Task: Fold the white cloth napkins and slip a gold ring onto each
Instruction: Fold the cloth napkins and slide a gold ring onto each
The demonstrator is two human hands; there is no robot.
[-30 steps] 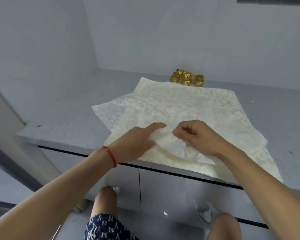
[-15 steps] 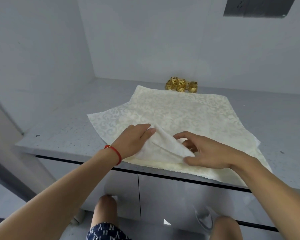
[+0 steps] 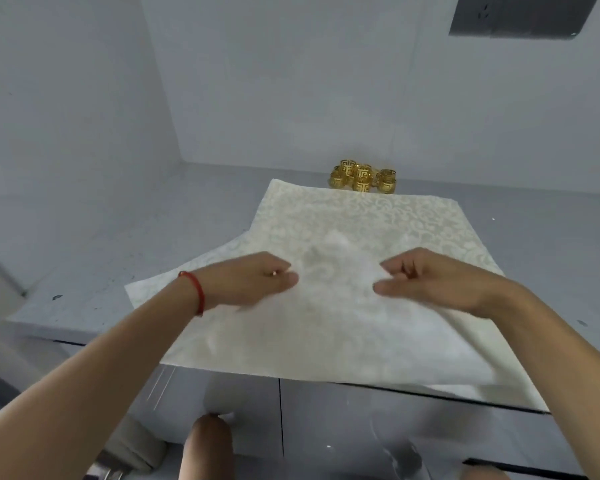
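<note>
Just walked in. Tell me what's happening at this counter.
A person is working on a stack of white patterned napkins spread on a grey counter. The left hand and the right hand each pinch the top napkin, which is lifted off the stack and blurred. A cluster of gold rings sits at the far edge of the napkins. No ring is on a napkin yet.

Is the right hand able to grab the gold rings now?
Probably not yet. The right hand is busy pinching the napkin, as is the left hand. The rings sit uncovered past the napkin's far edge, so letting go should free the way.
</note>
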